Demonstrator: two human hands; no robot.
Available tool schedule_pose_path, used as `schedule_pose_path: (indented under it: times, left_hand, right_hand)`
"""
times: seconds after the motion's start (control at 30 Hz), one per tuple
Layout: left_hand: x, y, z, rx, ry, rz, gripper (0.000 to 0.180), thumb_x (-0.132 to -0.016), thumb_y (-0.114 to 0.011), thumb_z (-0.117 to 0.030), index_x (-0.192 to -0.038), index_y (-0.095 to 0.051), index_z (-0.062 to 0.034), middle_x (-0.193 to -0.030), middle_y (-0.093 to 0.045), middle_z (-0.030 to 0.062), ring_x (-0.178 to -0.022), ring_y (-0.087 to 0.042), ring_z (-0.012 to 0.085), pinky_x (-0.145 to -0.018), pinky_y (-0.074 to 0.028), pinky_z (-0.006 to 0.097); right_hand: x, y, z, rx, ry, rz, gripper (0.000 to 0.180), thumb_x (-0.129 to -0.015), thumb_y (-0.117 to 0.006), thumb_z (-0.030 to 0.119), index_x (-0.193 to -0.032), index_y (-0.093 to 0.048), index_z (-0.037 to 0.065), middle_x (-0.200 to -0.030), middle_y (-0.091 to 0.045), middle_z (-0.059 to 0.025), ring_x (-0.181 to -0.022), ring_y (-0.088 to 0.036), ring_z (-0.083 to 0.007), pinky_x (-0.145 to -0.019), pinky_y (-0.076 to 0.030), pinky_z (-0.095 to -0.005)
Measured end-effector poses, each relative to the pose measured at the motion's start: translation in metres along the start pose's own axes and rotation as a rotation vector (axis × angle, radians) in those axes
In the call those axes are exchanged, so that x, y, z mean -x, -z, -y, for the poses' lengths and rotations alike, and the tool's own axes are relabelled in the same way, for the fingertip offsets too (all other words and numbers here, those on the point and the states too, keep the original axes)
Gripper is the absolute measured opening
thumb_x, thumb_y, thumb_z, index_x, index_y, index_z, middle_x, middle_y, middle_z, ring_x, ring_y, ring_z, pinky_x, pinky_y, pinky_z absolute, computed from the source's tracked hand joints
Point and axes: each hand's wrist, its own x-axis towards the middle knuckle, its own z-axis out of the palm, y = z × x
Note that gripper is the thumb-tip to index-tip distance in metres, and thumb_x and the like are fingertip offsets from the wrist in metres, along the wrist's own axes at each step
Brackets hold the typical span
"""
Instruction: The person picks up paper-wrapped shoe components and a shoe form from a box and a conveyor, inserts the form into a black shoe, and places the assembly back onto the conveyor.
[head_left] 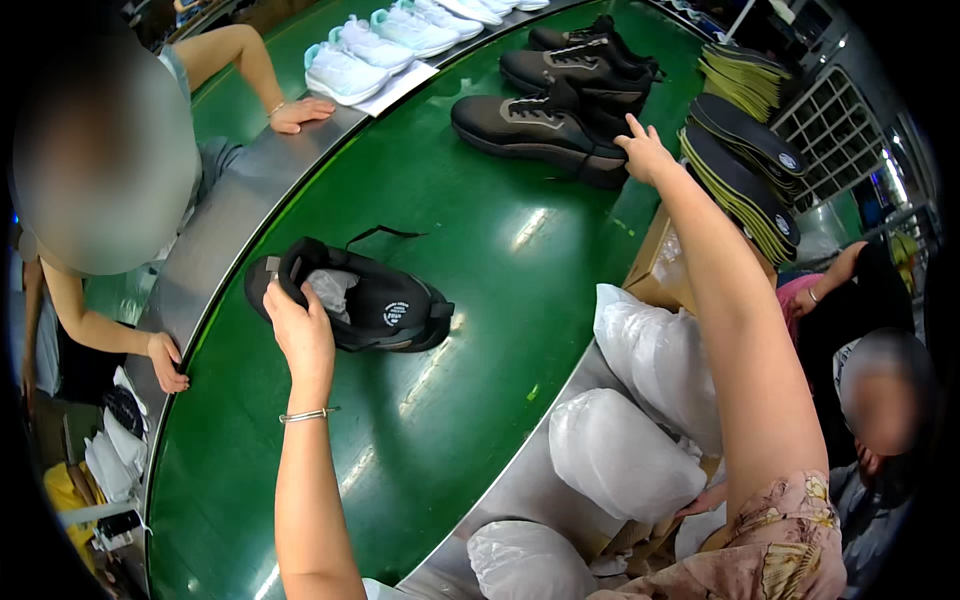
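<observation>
A black shoe (375,300) lies on the green belt (480,270) with its opening facing up and crumpled white paper (332,290) inside. My left hand (300,325) grips this shoe at its tongue and collar, the thumb near the opening. At the far right my right hand (648,152) reaches to the heel of a dark brown-black shoe (540,130); its fingers are stretched out and apart. Whether the fingertips touch that heel I cannot tell. Behind it stand more dark shoes (575,72) of the same kind.
Stacked black-and-yellow insoles (740,180) sit beside my right forearm, above a cardboard box (655,255). White-wrapped bundles (625,455) line the near metal edge. White sneakers (345,72) stand on the far side. Co-workers' hands (300,115) rest at the left edge; another person sits at right.
</observation>
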Motion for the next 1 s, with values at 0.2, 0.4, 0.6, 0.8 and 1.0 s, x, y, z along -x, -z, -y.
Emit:
schedule_pose_path:
  times: [0.2,0.4,0.6,0.8,1.0]
  left_hand:
    - [-0.004,0.008,0.01,-0.002,-0.064,0.068,0.03,-0.086,-0.052,-0.01,-0.109,-0.043,0.0051,-0.103,-0.048,0.0238,-0.094,-0.049,0.0425,-0.08,-0.041,0.044]
    - [-0.015,0.021,0.033,0.049,-0.215,0.154,0.033,-0.079,-0.052,0.001,-0.11,-0.045,0.005,-0.104,-0.05,0.0239,-0.099,-0.048,0.0418,-0.084,-0.04,0.044]
    - [-0.026,0.036,0.044,0.054,-0.168,0.305,0.039,-0.073,-0.052,0.004,-0.112,-0.05,0.0049,-0.109,-0.056,0.0246,-0.104,-0.052,0.039,-0.089,-0.042,0.04]
    - [0.005,0.068,0.024,-0.009,-0.04,0.233,0.048,-0.075,-0.061,-0.007,-0.118,-0.045,0.0054,-0.118,-0.05,0.0259,-0.111,-0.048,0.038,-0.095,-0.038,0.04]
    - [0.075,0.081,-0.111,0.157,-0.438,-0.011,0.033,-0.079,-0.054,0.0,-0.112,-0.05,0.0041,-0.114,-0.052,0.0217,-0.108,-0.05,0.0347,-0.093,-0.039,0.04]
  right_hand:
    - [0.029,0.023,0.054,0.077,0.313,-0.072,0.026,-0.075,-0.059,0.033,-0.089,-0.064,0.012,-0.089,-0.065,-0.0126,-0.091,-0.062,-0.029,-0.081,-0.039,-0.0487]
    - [0.137,0.064,0.171,0.117,0.613,-0.121,0.012,-0.069,-0.06,0.019,-0.074,-0.064,0.009,-0.07,-0.065,-0.0104,-0.068,-0.065,-0.0255,-0.061,-0.049,-0.0391]
    - [0.229,0.061,0.192,-0.104,0.86,0.055,0.018,-0.073,-0.058,0.009,-0.09,-0.061,0.003,-0.086,-0.062,-0.0133,-0.085,-0.062,-0.0284,-0.075,-0.046,-0.0382]
    - [0.261,0.144,0.06,-0.847,0.669,-0.183,0.043,-0.079,-0.062,0.012,-0.119,-0.05,0.004,-0.116,-0.053,-0.0175,-0.103,-0.055,-0.0279,-0.089,-0.044,-0.0365]
    - [0.377,0.084,-0.075,-1.173,0.008,-0.198,0.083,-0.069,-0.075,0.02,-0.135,-0.028,0.006,-0.127,-0.045,-0.0222,-0.118,-0.044,-0.0331,-0.098,-0.036,-0.0431]
